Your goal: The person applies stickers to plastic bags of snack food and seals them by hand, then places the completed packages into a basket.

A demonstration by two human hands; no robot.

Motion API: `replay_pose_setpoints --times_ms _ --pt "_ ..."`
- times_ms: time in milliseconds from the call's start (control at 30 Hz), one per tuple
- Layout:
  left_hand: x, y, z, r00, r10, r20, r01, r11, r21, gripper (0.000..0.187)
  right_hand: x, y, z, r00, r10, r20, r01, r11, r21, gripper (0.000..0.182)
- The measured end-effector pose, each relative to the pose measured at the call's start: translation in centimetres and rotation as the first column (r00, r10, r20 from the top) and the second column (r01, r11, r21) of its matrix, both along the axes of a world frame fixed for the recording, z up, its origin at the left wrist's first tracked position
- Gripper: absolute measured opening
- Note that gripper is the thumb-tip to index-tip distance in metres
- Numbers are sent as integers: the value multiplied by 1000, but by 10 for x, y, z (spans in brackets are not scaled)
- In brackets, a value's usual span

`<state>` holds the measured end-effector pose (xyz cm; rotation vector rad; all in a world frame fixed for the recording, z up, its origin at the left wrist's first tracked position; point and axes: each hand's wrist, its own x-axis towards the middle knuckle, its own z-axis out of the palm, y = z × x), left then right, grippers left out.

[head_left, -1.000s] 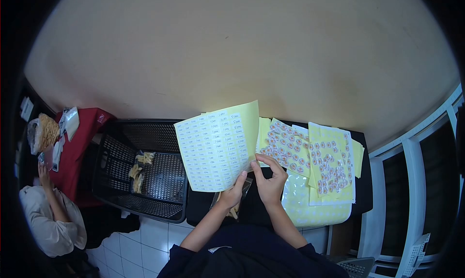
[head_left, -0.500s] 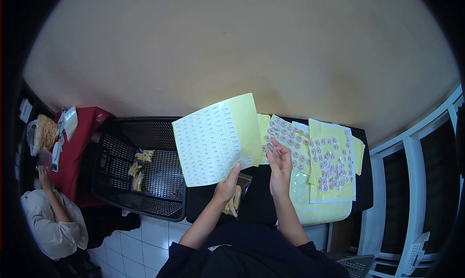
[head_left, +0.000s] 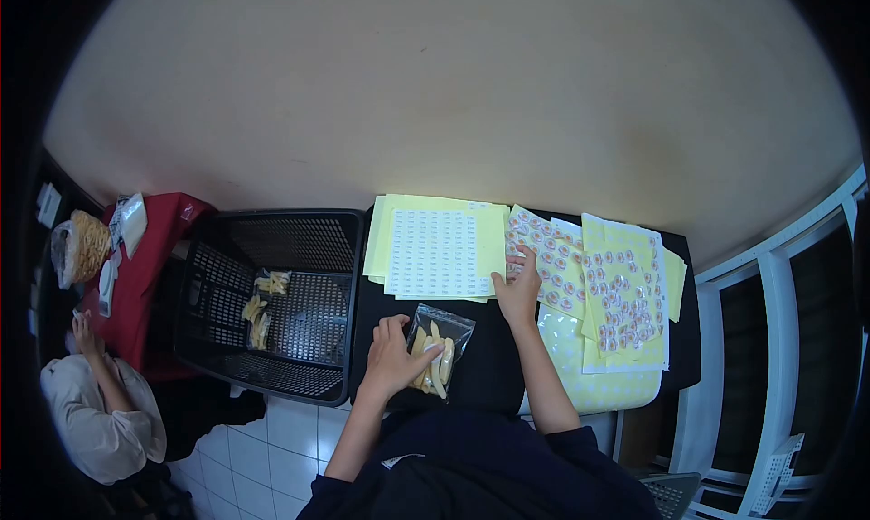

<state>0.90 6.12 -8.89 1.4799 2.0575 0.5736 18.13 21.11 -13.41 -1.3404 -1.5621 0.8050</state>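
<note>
My left hand (head_left: pixel 391 361) is at the clear plastic bag (head_left: pixel 444 334) of pale yellow stick-shaped snacks, with its thumb over the bag and its fingers spread beside it. My right hand (head_left: pixel 518 289) has thumb and fingers apart, near the right edge of the white label sheet (head_left: pixel 433 248) with rows of small printed labels. That sheet lies flat on other yellow sheets. Beyond my right fingertips is a sheet of round orange-and-white stickers (head_left: pixel 564 266). Whether a small label clings to a right finger, I cannot make out.
A black plastic basket (head_left: pixel 263 393) at left holds several snack bags (head_left: pixel 258 321). More sticker sheets (head_left: pixel 625 357) overlap at right on the black table (head_left: pixel 480 384). At far left, another person's hand (head_left: pixel 84 334) is by a red-covered table (head_left: pixel 149 293).
The label sheet has left my left hand and now lies on the table. My left hand has moved down to the snack bag; my right hand has lowered slightly.
</note>
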Motion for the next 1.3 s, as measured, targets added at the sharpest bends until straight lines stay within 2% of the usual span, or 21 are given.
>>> replay_pose_setpoints --times_ms 67,133,167,233,267,333,367,400,433,467,533,567,633,700,767,867,933,967,1033,1133,1300 --pt "0 -6 -6 1000 -19 0 19 1000 -18 83 -1 -3 -1 997 10 72 -9 1000 -16 57" --pt "1 -7 0 996 -5 91 16 993 -114 90 -2 -6 -1 921 -58 385 -10 985 171 57" --pt "0 -8 -1 996 -5 93 15 993 -116 90 -2 -9 -1 921 -57 386 -10 985 169 57" --pt "-1 -5 -8 982 28 186 -1 989 -146 86 -3 -18 13 861 -187 474 -41 902 429 62" --pt "-2 -6 -13 982 29 186 -2 989 -145 86 -3 -25 20 861 -186 474 -42 902 430 62" --pt "-2 -9 -23 953 -82 291 68 996 56 77 -4 -44 32 955 171 244 -171 985 -22 70" --pt "0 -10 -32 953 -82 291 69 996 55 77 -2 -52 24 955 171 243 -170 985 -23 70" --pt "0 -12 -41 900 -104 423 58 991 118 71 0 -62 11 947 314 -76 -322 929 -179 77" --pt "2 -13 -43 827 -131 546 37 983 180 66 1 -70 6 836 375 -400 -499 823 -271 83" --pt "3 -14 -42 827 -129 547 36 983 178 66 2 -75 3 786 372 -494 -551 782 -289 89" --pt "10 -14 -27 659 -207 723 61 973 223 63 2 -80 6 784 367 -500 -531 814 -236 89" --pt "13 -13 -29 660 -208 722 62 973 224 63 2 -81 8 783 364 -505 -506 844 -177 89" --pt "21 -9 -32 492 -249 834 25 962 272 59 4 -82 20 818 344 -461 -466 867 -179 89" --pt "29 -6 -29 463 -241 853 0 962 272 56 5 -81 31 880 364 -306 -405 911 -80 88" --pt "34 -2 -36 532 -221 818 -29 960 278 56 5 -82 38 890 358 -281 -394 916 -81 87" --pt "39 1 -40 531 -226 817 -61 951 303 54 6 -84 42 901 291 -322 -334 939 -86 70" --pt "42 2 -39 504 -231 832 -83 946 312 55 6 -84 41 991 131 8 -130 970 204 37" --pt "43 1 -36 513 -235 826 -90 942 324 52 5 -84 41 991 131 9 -131 970 205 37" --pt "45 1 -36 520 -237 821 -96 939 332 49 1 -87 40 989 142 -50 -137 985 103 11" --pt "48 3 -38 419 -233 878 -118 944 307 35 -9 -94 39 986 165 -36 -165 986 3 9" --pt "48 6 -44 417 -304 857 -138 910 390 32 -16 -97 37 974 222 43 -219 974 -62 10"
